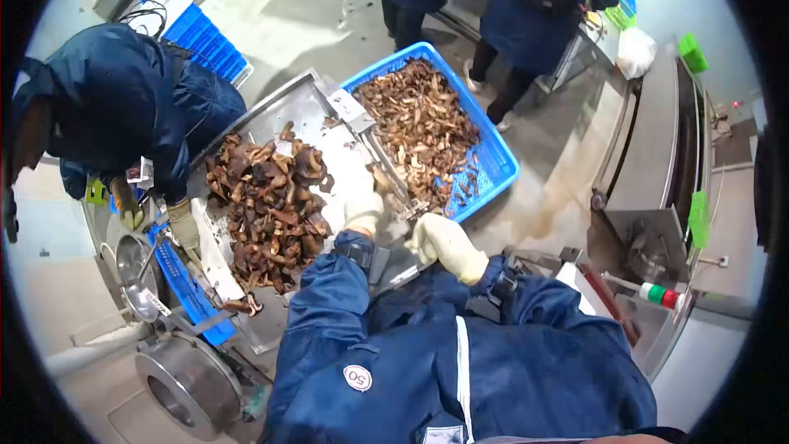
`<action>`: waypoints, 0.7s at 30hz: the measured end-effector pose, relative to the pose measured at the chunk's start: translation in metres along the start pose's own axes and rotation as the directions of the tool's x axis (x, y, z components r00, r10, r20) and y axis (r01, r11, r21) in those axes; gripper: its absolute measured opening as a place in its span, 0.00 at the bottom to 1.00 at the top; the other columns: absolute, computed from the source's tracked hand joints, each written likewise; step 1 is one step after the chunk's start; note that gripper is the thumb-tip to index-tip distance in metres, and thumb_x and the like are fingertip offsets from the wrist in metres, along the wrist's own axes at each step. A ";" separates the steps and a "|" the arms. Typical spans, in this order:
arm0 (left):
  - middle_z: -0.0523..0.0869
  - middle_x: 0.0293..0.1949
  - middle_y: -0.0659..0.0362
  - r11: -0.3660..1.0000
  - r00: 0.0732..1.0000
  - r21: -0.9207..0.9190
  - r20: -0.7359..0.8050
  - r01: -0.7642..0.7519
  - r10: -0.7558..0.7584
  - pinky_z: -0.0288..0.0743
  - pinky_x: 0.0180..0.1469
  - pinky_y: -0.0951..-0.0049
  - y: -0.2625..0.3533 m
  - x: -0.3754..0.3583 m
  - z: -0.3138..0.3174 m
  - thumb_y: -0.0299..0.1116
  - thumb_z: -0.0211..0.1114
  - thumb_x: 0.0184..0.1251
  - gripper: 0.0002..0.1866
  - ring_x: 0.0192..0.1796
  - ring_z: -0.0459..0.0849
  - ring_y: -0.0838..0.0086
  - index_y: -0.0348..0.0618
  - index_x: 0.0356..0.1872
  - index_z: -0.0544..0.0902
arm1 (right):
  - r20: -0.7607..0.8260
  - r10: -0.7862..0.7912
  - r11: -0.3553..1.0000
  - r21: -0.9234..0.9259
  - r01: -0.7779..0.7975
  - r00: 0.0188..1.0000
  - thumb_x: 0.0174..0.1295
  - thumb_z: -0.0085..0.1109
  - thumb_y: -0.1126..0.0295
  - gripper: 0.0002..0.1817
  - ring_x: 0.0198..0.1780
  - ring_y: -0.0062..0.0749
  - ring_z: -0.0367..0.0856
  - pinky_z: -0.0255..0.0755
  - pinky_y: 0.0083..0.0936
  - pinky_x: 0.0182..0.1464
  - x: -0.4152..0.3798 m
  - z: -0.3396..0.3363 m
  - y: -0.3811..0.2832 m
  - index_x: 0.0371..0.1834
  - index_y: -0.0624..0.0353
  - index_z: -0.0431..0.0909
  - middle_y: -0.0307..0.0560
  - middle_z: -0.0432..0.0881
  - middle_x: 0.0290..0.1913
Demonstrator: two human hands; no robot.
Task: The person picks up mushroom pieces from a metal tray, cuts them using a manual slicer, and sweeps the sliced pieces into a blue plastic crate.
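Observation:
My left hand (362, 207), in a pale glove, is over the metal tray (300, 92) beside a long metal cutting frame (393, 166). A pale brown piece, probably mushroom (380, 178), lies by its fingers, which are washed out by glare. My right hand (448, 247), also gloved, is curled at the near end of the frame; what its fingers close on is hidden. Left of my left hand is a heap of brown mushrooms (271, 210). Beyond the frame, sliced mushrooms (419, 123) fill a blue crate (503, 168).
A person in dark blue (115, 99) works at the left edge, gloved hands (182, 226) near a narrow blue basket (185, 284). Two more people (534, 20) stand at the back. Stacked blue crates (205, 41) are behind left; a round steel machine (189, 382) is front left.

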State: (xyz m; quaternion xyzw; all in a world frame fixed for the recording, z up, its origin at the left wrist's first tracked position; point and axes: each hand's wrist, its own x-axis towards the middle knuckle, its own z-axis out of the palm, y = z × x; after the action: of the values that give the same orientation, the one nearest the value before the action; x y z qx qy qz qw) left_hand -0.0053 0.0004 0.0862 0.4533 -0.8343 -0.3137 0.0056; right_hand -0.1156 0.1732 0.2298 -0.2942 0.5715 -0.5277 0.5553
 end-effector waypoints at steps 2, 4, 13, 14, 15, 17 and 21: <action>0.85 0.44 0.46 0.996 0.997 0.054 -0.002 -0.078 0.078 0.78 0.51 0.53 0.000 0.004 -0.007 0.41 0.58 0.69 0.15 0.47 0.83 0.47 0.45 0.50 0.82 | 0.011 0.047 0.999 -0.007 -0.047 0.999 0.81 0.36 0.58 0.23 0.25 0.27 0.74 0.75 0.27 0.42 -0.004 -0.003 0.013 0.32 0.61 0.75 0.41 0.74 0.22; 0.85 0.45 0.46 0.996 0.989 -0.020 -0.116 -0.090 0.087 0.78 0.51 0.52 -0.007 0.011 0.001 0.41 0.59 0.68 0.15 0.48 0.83 0.47 0.45 0.50 0.81 | 0.013 0.079 0.996 -0.033 -0.079 0.997 0.81 0.36 0.58 0.23 0.26 0.27 0.75 0.75 0.27 0.42 -0.009 -0.015 0.072 0.33 0.61 0.75 0.41 0.76 0.25; 0.86 0.45 0.42 0.995 0.988 0.056 -0.124 -0.081 0.087 0.78 0.52 0.51 -0.002 0.015 -0.009 0.44 0.60 0.70 0.17 0.48 0.85 0.45 0.44 0.49 0.85 | 0.067 0.046 0.998 0.043 -0.049 0.997 0.79 0.38 0.59 0.21 0.26 0.24 0.73 0.69 0.23 0.32 0.000 -0.006 0.009 0.32 0.60 0.75 0.39 0.75 0.25; 0.87 0.45 0.42 0.994 0.982 0.018 -0.155 -0.110 0.112 0.78 0.52 0.51 -0.009 0.017 -0.004 0.45 0.60 0.70 0.18 0.47 0.85 0.45 0.45 0.50 0.85 | 0.085 0.065 0.997 0.026 -0.067 0.994 0.80 0.37 0.58 0.22 0.27 0.24 0.73 0.70 0.22 0.33 -0.004 -0.011 0.028 0.33 0.59 0.75 0.39 0.76 0.27; 0.87 0.45 0.42 0.990 0.973 -0.019 -0.185 -0.143 0.137 0.78 0.51 0.51 -0.012 0.020 -0.003 0.46 0.59 0.70 0.19 0.46 0.85 0.45 0.46 0.52 0.85 | 0.071 0.077 0.997 -0.028 -0.075 0.994 0.80 0.37 0.58 0.22 0.27 0.24 0.74 0.70 0.22 0.33 -0.006 -0.018 0.060 0.33 0.60 0.75 0.40 0.76 0.27; 0.86 0.46 0.42 0.998 0.989 -0.001 -0.128 -0.068 0.067 0.76 0.55 0.52 0.000 0.017 -0.014 0.41 0.61 0.69 0.16 0.50 0.83 0.45 0.42 0.50 0.83 | 0.069 0.119 0.991 -0.075 -0.114 0.990 0.80 0.37 0.57 0.22 0.28 0.23 0.74 0.70 0.21 0.34 -0.009 -0.022 0.082 0.34 0.60 0.75 0.40 0.77 0.28; 0.87 0.43 0.40 0.988 0.999 -0.155 -0.034 0.026 -0.032 0.79 0.52 0.52 0.003 0.023 -0.019 0.39 0.61 0.70 0.16 0.47 0.86 0.44 0.41 0.52 0.83 | 0.102 0.144 0.990 -0.011 -0.144 0.984 0.80 0.37 0.56 0.22 0.30 0.23 0.74 0.70 0.21 0.36 -0.005 -0.015 0.012 0.34 0.59 0.74 0.39 0.77 0.29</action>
State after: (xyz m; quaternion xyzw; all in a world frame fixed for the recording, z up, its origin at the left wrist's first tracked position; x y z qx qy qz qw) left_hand -0.0160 -0.0258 0.0966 0.4691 -0.8006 -0.3692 0.0512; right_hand -0.1256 0.1855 0.2178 -0.2797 0.5631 -0.4694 0.6199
